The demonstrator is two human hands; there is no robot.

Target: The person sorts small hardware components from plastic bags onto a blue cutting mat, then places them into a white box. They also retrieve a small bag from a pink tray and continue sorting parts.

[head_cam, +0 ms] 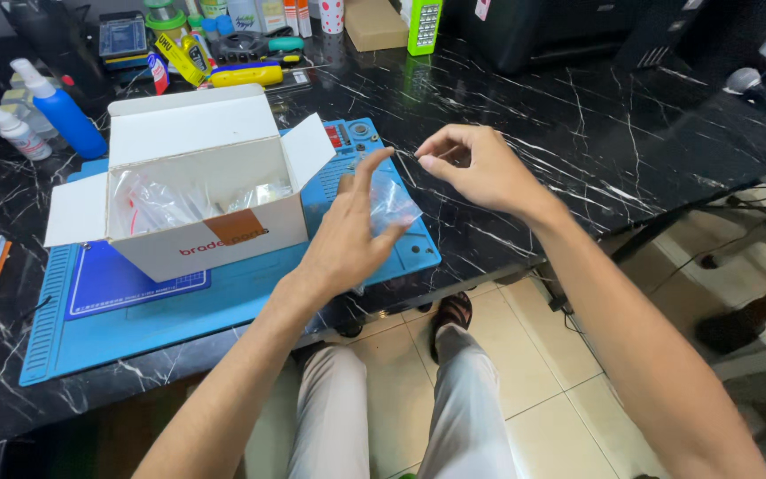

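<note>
Two hands are busy over the front edge of my black marble-patterned bench [578, 115], and the step in hand, as I judge it, is getting something tiny out of a packet.

Farthest left stand a blue spray bottle with a white nozzle [62, 111] and a small white squeeze bottle [16, 133]. Next comes the open white cardboard box [190, 191], flaps spread, with crinkled clear plastic bags [157, 206] inside; it sits on the blue rubber work mat [161, 310].

Right of the box, my left hand [347, 239] is raised on edge, palm turned to the right, fingers fanned and the index pointing up. It pinches the small clear plastic zip bag [392, 206] between thumb and fingers, so the bag hangs in the air above the mat's right end, touching nothing but that hand.

Further right, my right hand [480, 168] hovers just beside the bag, wrist bent, thumb and forefinger closed to a narrow pinch at the tips. Whether a small part sits in that pinch I cannot tell; it is too small to see.

My guess is that the next move calls for a steady left grip to keep the bag mouth open, and a fine fingertip pinch from the right, since whatever is this small could easily drop onto the tiled floor [525, 372] by my knees.
</note>
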